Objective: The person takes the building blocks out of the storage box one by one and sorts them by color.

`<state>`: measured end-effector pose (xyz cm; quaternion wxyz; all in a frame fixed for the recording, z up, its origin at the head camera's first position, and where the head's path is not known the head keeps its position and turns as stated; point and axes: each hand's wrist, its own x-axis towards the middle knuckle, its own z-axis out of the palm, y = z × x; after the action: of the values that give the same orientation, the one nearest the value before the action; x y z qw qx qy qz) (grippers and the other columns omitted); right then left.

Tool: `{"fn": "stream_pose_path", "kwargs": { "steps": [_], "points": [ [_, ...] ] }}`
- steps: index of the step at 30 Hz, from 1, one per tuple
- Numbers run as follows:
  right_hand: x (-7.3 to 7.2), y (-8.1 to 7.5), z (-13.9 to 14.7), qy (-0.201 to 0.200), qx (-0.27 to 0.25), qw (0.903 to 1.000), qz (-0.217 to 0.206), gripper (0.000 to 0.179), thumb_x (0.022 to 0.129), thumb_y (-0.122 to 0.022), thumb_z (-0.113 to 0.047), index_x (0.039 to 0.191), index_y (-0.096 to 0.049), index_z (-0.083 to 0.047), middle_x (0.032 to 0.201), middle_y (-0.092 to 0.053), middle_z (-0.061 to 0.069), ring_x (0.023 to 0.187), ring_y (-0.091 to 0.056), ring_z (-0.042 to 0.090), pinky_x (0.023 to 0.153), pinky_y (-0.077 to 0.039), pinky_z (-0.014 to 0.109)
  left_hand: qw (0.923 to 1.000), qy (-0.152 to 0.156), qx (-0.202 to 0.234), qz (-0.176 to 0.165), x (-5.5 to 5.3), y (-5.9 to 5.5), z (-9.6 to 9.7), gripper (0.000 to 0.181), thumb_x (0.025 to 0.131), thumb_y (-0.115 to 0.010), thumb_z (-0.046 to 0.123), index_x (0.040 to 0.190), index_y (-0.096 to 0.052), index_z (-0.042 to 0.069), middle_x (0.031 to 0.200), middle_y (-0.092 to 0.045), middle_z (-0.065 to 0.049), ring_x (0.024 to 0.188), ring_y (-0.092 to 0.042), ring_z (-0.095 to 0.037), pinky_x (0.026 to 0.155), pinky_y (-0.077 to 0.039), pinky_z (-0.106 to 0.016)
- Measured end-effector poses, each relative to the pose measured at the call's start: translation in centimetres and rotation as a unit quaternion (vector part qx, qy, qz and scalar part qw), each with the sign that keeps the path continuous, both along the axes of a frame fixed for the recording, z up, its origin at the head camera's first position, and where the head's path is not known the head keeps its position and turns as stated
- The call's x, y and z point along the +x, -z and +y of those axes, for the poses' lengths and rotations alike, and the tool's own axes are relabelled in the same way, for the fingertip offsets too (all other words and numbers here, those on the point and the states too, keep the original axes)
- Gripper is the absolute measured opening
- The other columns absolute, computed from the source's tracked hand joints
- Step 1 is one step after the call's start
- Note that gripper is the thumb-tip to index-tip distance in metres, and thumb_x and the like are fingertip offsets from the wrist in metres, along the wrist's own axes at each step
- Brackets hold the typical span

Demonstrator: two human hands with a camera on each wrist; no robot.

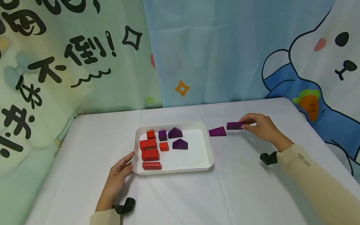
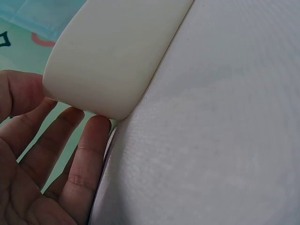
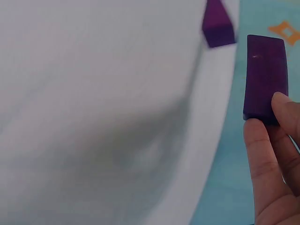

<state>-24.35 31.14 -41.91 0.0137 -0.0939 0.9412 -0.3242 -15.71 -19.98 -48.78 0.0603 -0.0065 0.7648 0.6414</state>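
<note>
In the head view my right hand (image 1: 263, 127) pinches a flat rectangular purple block (image 1: 235, 126) by its right end, right of the tray. The right wrist view shows the same block (image 3: 266, 77) between thumb and fingertips (image 3: 255, 129). Just left of it lies a purple wedge-like block (image 1: 217, 132) on the table. My left hand (image 1: 119, 175) touches the left side of a white tray (image 1: 197, 158), fingers fairly straight; the left wrist view has its fingertips (image 2: 96, 126) against the tray's outer wall (image 2: 103, 61).
Red blocks, among them a long one (image 1: 151, 165), fill the tray's left part. Beside them are a purple cube (image 1: 162, 135) and two purple roof-shaped blocks, one nearer (image 1: 180, 144). A white cloth covers the table (image 1: 177, 200); printed curtains (image 1: 225, 50) hang behind.
</note>
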Motion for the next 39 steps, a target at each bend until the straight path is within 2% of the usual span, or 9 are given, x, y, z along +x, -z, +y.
{"fn": "stream_pose_path", "kwargs": {
  "steps": [6,13,18,22,26,31,34,39],
  "points": [
    [-0.7,1.6,1.2,0.014,-0.002,0.9997,-0.02,0.026,0.104,-0.067,0.0,0.128,-0.066,0.012,0.124,-0.068,0.034,0.121,-0.061,0.055,0.105,-0.048,0.068,1.0,-0.002,0.003,-0.001,0.3,0.0,-0.1,0.051,0.107,-0.054,0.003,0.157,-0.05,-0.007,0.164,-0.047,-0.026,0.148,-0.049,-0.045,0.095,-0.051,-0.016],
    [-1.0,2.9,1.1,0.022,-0.022,0.9985,-0.045,0.026,0.105,-0.066,-0.001,0.128,-0.066,0.011,0.123,-0.068,0.034,0.119,-0.061,0.053,0.107,-0.047,0.068,1.0,0.0,0.002,0.003,0.3,0.1,-0.3,0.051,0.107,-0.054,0.004,0.157,-0.049,-0.007,0.164,-0.046,-0.027,0.147,-0.05,-0.045,0.095,-0.051,-0.017],
    [-0.8,2.5,0.8,0.013,-0.022,0.9982,-0.055,0.038,0.104,-0.066,0.001,0.139,-0.06,0.011,0.138,-0.062,0.036,0.131,-0.055,0.055,0.112,-0.043,0.069,1.0,0.004,0.001,0.005,0.3,0.2,-0.4,0.052,0.108,-0.054,0.004,0.158,-0.048,-0.007,0.164,-0.045,-0.027,0.147,-0.05,-0.045,0.096,-0.052,-0.017],
    [-0.7,1.5,0.3,-0.001,-0.025,0.9987,-0.045,0.048,0.1,-0.064,0.01,0.147,-0.053,0.013,0.15,-0.053,0.038,0.142,-0.047,0.057,0.114,-0.042,0.066,1.0,0.004,-0.002,0.006,0.3,0.2,-0.5,0.052,0.108,-0.054,0.004,0.158,-0.048,-0.008,0.165,-0.045,-0.027,0.148,-0.049,-0.046,0.096,-0.051,-0.016],
    [-0.3,0.5,-1.4,0.002,-0.031,0.9994,-0.017,0.049,0.1,-0.064,0.012,0.147,-0.054,0.012,0.152,-0.051,0.037,0.144,-0.046,0.057,0.112,-0.043,0.062,1.0,0.005,-0.004,0.005,0.3,0.0,-0.5,0.051,0.108,-0.053,0.004,0.158,-0.047,-0.008,0.165,-0.044,-0.027,0.149,-0.048,-0.046,0.097,-0.05,-0.015],
    [0.5,-0.8,-5.2,0.002,-0.051,0.9985,0.016,0.043,0.101,-0.067,0.007,0.143,-0.06,0.01,0.147,-0.058,0.034,0.137,-0.055,0.055,0.109,-0.048,0.059,1.0,0.003,-0.002,-0.004,0.2,-0.3,-0.4,0.051,0.108,-0.054,0.004,0.158,-0.049,-0.006,0.166,-0.044,-0.024,0.149,-0.048,-0.045,0.097,-0.049,-0.015],
    [0.8,-1.1,-7.6,-0.02,-0.078,0.9966,0.019,0.04,0.101,-0.069,0.005,0.141,-0.063,0.01,0.142,-0.064,0.032,0.132,-0.061,0.051,0.108,-0.051,0.058,1.0,0.003,-0.003,-0.006,0.2,-0.3,-0.3,0.051,0.108,-0.054,0.005,0.158,-0.049,-0.005,0.166,-0.044,-0.024,0.149,-0.048,-0.045,0.096,-0.049,-0.014],
    [0.8,-0.4,-11.1,-0.078,-0.115,0.9902,0.007,0.036,0.099,-0.072,0.004,0.135,-0.067,0.011,0.132,-0.071,0.03,0.121,-0.068,0.045,0.104,-0.055,0.056,1.0,0.005,0.001,0.0,-0.1,-0.1,-0.2,0.05,0.107,-0.053,0.002,0.157,-0.05,-0.007,0.166,-0.045,-0.025,0.148,-0.049,-0.046,0.098,-0.049,-0.017]
  ]
}}
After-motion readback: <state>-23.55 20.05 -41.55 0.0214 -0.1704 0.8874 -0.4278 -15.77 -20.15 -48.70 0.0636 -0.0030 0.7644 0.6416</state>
